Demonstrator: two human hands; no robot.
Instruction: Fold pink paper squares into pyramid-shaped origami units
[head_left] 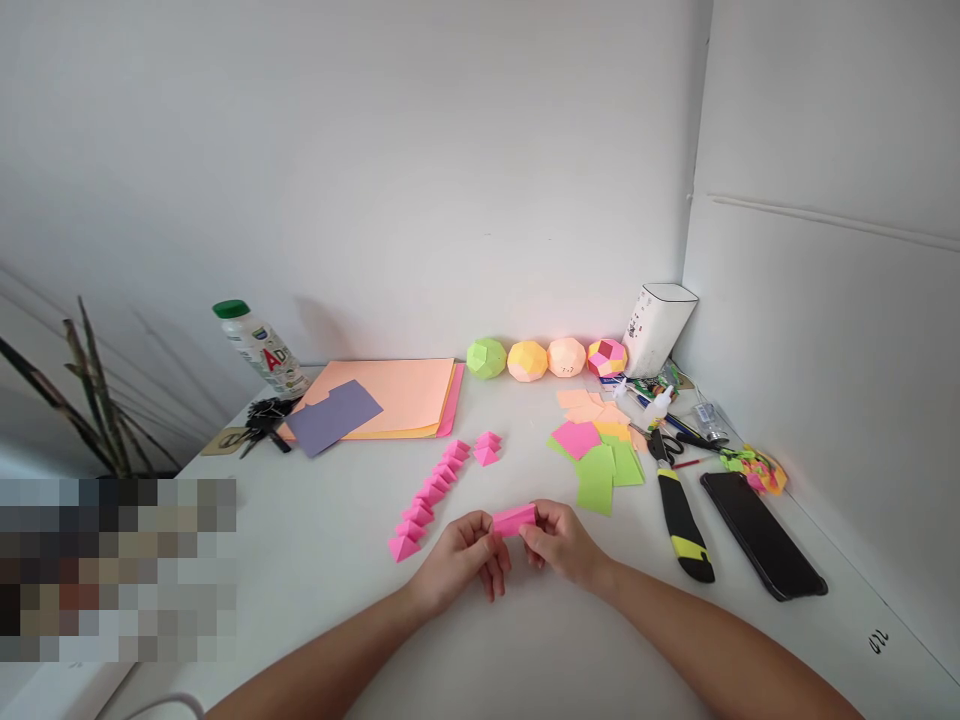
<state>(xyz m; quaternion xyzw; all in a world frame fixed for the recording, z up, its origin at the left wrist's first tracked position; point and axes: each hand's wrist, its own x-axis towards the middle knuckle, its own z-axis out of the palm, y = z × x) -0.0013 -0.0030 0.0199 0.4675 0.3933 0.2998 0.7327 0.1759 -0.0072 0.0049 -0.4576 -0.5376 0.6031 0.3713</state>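
A folded strip of pink paper [514,520] is held level between my two hands, above the front of the white table. My left hand [469,555] pinches its left end, and my right hand [559,540] grips the right end with thumb and fingers. Beyond my left hand, a slanting row of folded pink paper pieces [431,490] lies on the table. A shorter stack of folded pink pieces [487,448] sits just past the row's far end. Loose green paper squares [596,478] and a pink paper square [577,440] lie beyond my right hand.
Several faceted paper balls [527,361] line the wall. At left are a white bottle [259,345], large paper sheets [390,390] and a purple card [334,418]. A black-and-yellow utility knife [685,525], scissors [664,445], a black phone [763,535] and a white box [660,325] are at right.
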